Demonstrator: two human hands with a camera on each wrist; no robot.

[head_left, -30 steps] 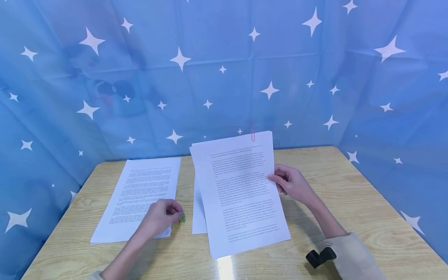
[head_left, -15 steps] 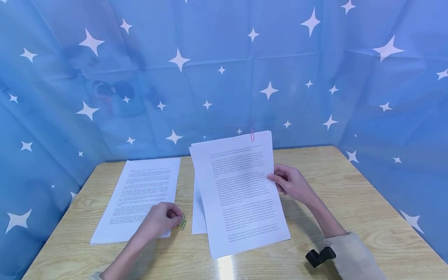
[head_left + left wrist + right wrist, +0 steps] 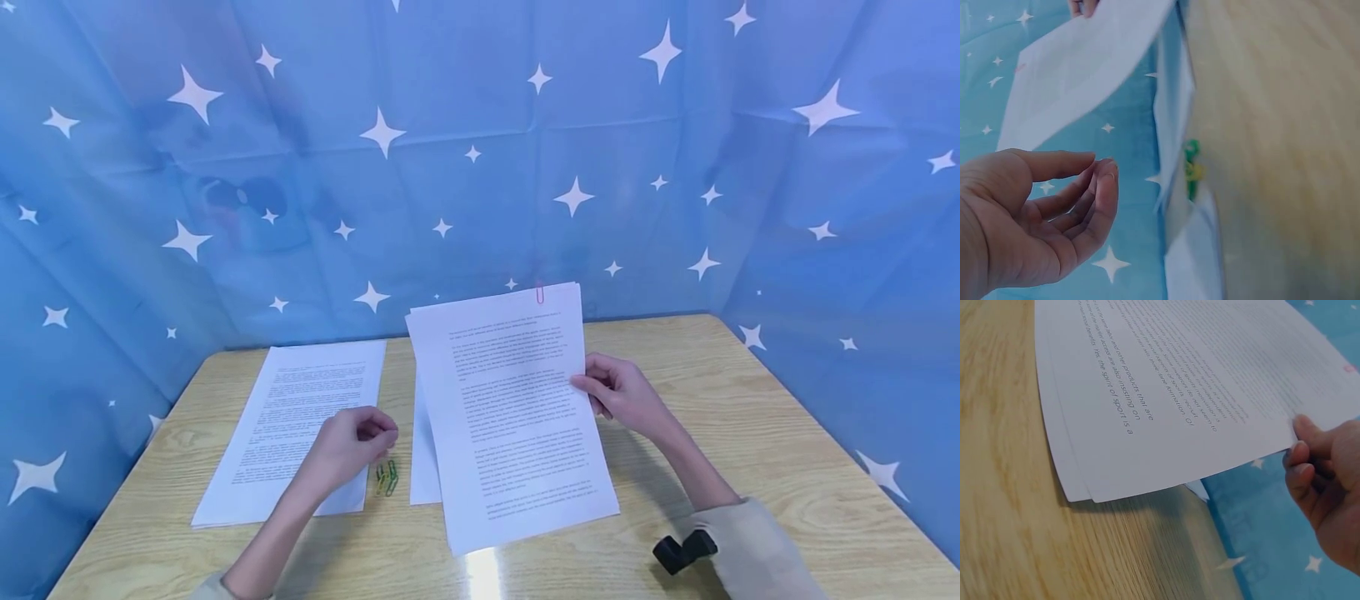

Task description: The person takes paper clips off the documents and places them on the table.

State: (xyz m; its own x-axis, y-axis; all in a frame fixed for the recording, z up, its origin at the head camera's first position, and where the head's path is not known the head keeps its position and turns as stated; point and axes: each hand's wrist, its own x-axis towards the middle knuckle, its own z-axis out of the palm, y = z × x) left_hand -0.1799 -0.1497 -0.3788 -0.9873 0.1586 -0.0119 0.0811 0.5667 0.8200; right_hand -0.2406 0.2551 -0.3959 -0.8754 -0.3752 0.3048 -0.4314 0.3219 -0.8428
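My right hand point(image 3: 626, 396) grips the right edge of several printed sheets point(image 3: 517, 433) between thumb and fingers, holding them tilted up. A red paper clip point(image 3: 540, 295) sits on their top edge. My left hand point(image 3: 356, 446) hovers over the front right corner of the flat paper stack point(image 3: 300, 425). In the left wrist view, the left thumb and fingertips point(image 3: 1107, 167) come together, and I cannot tell whether something small is between them. Just below that hand, green and yellow paper clips point(image 3: 387, 478) lie on the table.
More white paper point(image 3: 424, 467) shows behind the raised sheets, at their left. Around the wooden table point(image 3: 750, 400) hangs a blue curtain point(image 3: 465, 183) with white stars. A black strap piece point(image 3: 684, 552) sticks out at the right sleeve.
My left hand was down at the paper clips and has risen a little off them, leaving them in fuller view. The right hand and the raised sheets have hardly moved.
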